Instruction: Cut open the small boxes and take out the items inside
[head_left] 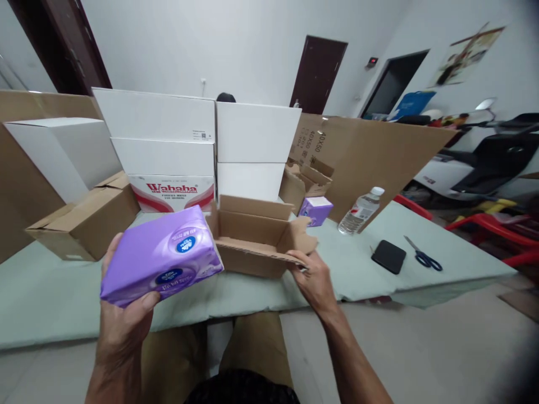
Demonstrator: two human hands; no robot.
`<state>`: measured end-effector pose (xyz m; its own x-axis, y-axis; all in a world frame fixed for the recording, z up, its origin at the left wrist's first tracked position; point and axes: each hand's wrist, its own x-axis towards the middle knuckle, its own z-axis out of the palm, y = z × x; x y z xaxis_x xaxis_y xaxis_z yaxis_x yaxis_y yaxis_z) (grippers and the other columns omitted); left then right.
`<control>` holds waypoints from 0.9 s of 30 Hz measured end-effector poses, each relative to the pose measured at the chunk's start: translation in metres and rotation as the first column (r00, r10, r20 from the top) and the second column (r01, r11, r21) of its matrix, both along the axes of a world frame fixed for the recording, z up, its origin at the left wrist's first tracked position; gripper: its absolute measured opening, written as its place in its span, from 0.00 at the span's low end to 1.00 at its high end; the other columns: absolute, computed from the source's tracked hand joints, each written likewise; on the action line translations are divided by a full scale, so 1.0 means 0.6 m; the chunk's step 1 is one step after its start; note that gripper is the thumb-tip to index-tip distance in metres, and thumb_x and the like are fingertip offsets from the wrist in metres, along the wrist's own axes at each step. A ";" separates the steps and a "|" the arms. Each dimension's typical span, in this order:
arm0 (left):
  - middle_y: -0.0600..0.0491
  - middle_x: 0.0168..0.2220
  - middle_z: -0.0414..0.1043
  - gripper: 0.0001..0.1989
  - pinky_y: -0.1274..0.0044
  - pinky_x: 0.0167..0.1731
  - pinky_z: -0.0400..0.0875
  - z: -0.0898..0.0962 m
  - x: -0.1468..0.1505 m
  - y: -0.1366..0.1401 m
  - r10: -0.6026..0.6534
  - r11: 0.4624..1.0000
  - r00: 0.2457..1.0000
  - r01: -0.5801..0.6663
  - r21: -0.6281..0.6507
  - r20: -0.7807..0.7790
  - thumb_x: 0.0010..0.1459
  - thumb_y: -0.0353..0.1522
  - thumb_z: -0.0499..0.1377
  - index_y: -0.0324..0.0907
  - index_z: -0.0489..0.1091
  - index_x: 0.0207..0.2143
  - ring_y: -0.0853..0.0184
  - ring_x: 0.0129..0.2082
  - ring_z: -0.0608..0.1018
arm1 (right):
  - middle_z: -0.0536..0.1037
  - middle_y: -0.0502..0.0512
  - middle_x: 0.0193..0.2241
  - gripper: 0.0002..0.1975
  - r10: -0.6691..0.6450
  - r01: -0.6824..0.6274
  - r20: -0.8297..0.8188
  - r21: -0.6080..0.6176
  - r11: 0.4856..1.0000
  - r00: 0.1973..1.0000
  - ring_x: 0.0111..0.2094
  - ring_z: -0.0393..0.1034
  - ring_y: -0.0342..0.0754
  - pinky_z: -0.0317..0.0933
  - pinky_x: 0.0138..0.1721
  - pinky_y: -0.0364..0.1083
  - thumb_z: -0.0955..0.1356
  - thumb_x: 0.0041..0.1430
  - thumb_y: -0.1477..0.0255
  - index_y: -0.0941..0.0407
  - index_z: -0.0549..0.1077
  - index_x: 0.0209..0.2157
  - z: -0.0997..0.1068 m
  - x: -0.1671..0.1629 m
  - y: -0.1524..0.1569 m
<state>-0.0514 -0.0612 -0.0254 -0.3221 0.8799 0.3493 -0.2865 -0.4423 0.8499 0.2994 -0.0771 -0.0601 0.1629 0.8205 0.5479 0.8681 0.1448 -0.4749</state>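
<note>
A purple pack of tissues (143, 247) is gripped in my left hand (130, 314), thumb on its near side and fingers behind. It is raised above the table, just left of an open brown cardboard box (252, 261). My right hand (311, 278) pinches the box's near right corner, where the flaps stand up. The visible inside of the box shows bare cardboard. Behind its right side, another purple tissue pack (316, 211) stands on the table.
At the left lies a closed brown box (92, 221). A Wahaha carton (172, 193) and white cartons stand behind. To the right are a water bottle (361, 212), a black case (388, 257) and scissors (426, 258) on the green-covered table (185, 306). Cardboard panels (379, 146) border the back.
</note>
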 end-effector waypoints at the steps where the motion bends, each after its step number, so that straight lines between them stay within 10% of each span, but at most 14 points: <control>1: 0.48 0.68 0.64 0.58 0.58 0.62 0.71 -0.001 0.007 -0.002 -0.017 1.000 1.000 0.017 -0.016 0.009 0.32 0.44 0.79 0.54 0.62 0.67 0.44 0.66 0.69 | 0.81 0.60 0.38 0.15 -0.069 0.069 -0.013 0.035 0.997 0.998 0.35 0.76 0.53 0.70 0.38 0.49 0.66 0.63 0.63 0.52 0.84 0.41 0.002 0.029 -0.016; 8: 0.43 0.65 0.66 0.62 0.59 0.61 0.70 -0.035 0.082 -0.015 -0.245 0.953 0.968 0.232 -0.194 -0.046 0.36 0.46 0.78 0.48 0.56 0.71 0.43 0.63 0.71 | 0.77 0.66 0.41 0.28 -0.663 0.646 0.091 0.162 0.746 0.743 0.37 0.72 0.58 0.64 0.34 0.52 0.64 0.61 0.48 0.57 0.84 0.39 0.023 0.234 -0.119; 16: 0.41 0.65 0.65 0.61 0.66 0.49 0.79 -0.062 0.142 -0.023 -0.455 0.877 0.875 0.408 -0.252 -0.166 0.38 0.49 0.75 0.47 0.54 0.72 0.45 0.55 0.78 | 0.76 0.69 0.43 0.22 -0.789 0.850 0.318 -0.164 0.501 0.526 0.37 0.74 0.58 0.62 0.33 0.51 0.65 0.66 0.57 0.57 0.84 0.46 0.030 0.264 -0.077; 27: 0.41 0.66 0.64 0.60 0.64 0.56 0.74 -0.056 0.154 -0.019 -0.415 0.885 0.884 0.339 -0.318 -0.214 0.38 0.56 0.73 0.46 0.55 0.71 0.42 0.61 0.73 | 0.85 0.64 0.36 0.19 -0.620 0.795 0.515 -0.247 0.554 0.592 0.34 0.78 0.54 0.56 0.30 0.47 0.61 0.71 0.62 0.54 0.82 0.42 0.041 0.276 -0.004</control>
<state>0.0409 -0.0724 -0.0592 0.1258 0.9858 0.1114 -0.1301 -0.0949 0.9870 0.4649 -0.0794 -0.0358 0.6762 0.6583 0.3308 0.6919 -0.7217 0.0217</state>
